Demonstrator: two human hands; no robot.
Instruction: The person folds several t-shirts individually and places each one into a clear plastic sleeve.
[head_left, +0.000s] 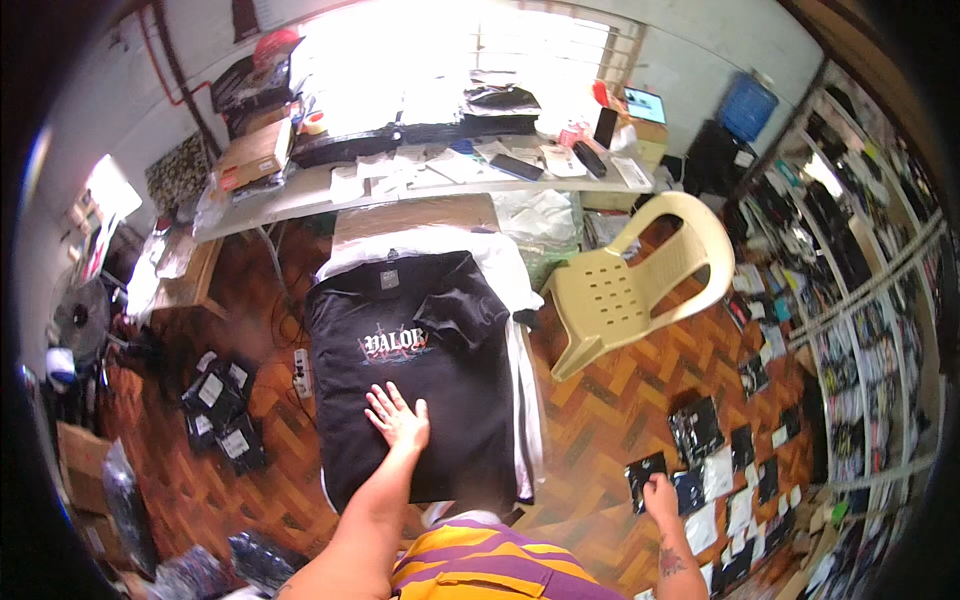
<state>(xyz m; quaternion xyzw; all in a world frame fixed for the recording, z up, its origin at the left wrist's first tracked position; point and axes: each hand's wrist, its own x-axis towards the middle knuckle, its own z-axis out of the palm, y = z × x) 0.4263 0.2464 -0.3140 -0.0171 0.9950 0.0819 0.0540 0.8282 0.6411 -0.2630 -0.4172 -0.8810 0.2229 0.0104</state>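
My left hand (402,422) lies flat with fingers spread on a black T-shirt (440,400), below the printed lettering on its chest. The black shirt rests on top of a stack, and white shirts (515,275) stick out from under it at the far end and right side. Off to the right, my right hand (659,494) is closed on the edge of a small black packet (640,476), held out above the floor. What supports the stack is mostly hidden beneath it.
A cream plastic chair (620,290) stands right of the stack. Beyond is a long table (320,187) with papers and phones. Black packets (222,400) and a power strip (302,374) lie on the floor at left; several packets (715,470) are spread at right, near full shelves (860,350).
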